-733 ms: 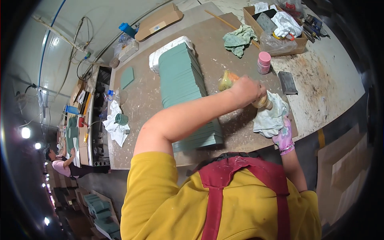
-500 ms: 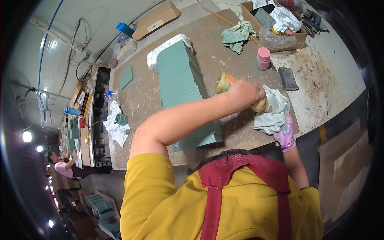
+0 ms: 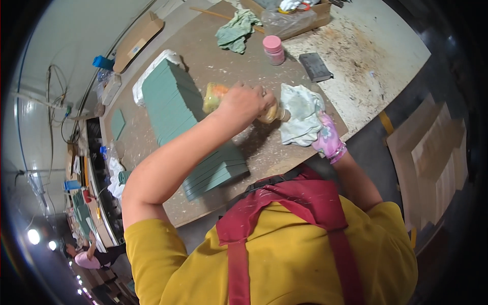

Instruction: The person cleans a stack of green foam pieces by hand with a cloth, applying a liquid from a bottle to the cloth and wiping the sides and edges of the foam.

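My bare left hand [image 3: 245, 104] is wrapped around the middle of a plastic bottle [image 3: 212, 97] with a yellowish body and an orange patch. The bottle lies tilted over on its side, its neck turned right against a pale, stained cloth [image 3: 300, 114]. On the other side of that cloth is my right hand [image 3: 329, 138], in a pink floral glove, holding it up to the bottle's mouth. The cloth hides most of the right fingers. Left of the bottle runs a long row of thin green sheets [image 3: 170, 96], stacked leaning on one another.
A pink-capped jar [image 3: 273, 50], a dark grey block [image 3: 315, 67] and a crumpled green cloth [image 3: 238, 30] lie beyond my hands. At the back stands a cardboard box [image 3: 305, 23] with plastic bags. Another person [image 3: 89, 256] works far left. Flattened cardboard [image 3: 432, 157] stands at right.
The whole view has shifted and turned, so the table's things sit further left in it. My left hand keeps the bottle against the cloth, and the right hand keeps the cloth.
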`<state>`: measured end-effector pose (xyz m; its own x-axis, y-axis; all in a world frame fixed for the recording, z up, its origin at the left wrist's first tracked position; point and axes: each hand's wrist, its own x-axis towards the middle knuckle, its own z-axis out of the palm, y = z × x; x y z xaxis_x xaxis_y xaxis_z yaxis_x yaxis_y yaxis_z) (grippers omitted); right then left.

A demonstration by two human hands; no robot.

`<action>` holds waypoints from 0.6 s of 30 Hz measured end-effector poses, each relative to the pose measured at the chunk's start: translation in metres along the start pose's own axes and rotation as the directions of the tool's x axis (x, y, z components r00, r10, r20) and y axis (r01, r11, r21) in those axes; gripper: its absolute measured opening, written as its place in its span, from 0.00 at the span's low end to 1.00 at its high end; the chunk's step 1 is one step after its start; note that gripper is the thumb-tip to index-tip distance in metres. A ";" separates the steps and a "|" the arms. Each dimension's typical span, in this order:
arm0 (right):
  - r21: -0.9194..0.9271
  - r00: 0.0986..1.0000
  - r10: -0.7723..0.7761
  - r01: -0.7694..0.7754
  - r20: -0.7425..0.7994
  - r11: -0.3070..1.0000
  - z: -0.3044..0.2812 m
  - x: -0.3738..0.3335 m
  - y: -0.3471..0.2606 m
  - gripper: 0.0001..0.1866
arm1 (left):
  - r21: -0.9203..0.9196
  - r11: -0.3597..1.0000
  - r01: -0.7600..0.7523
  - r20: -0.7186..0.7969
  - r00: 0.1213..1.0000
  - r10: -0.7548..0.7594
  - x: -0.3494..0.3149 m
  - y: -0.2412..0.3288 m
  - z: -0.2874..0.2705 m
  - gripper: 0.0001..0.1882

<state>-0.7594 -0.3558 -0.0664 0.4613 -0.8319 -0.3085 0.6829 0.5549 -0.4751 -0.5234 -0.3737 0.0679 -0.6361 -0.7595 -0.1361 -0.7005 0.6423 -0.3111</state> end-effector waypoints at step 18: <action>0.172 0.995 0.045 -0.060 0.094 0.983 -0.017 0.007 -0.001 0.29 | 0.016 0.996 -0.088 0.133 0.987 0.085 0.007 0.023 -0.023 0.21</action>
<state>-0.7663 -0.3627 -0.0823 0.5424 -0.8018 -0.2509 0.7409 0.5973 -0.3071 -0.5518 -0.3620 0.0817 -0.6445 -0.7090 -0.2863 -0.6366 0.7049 -0.3128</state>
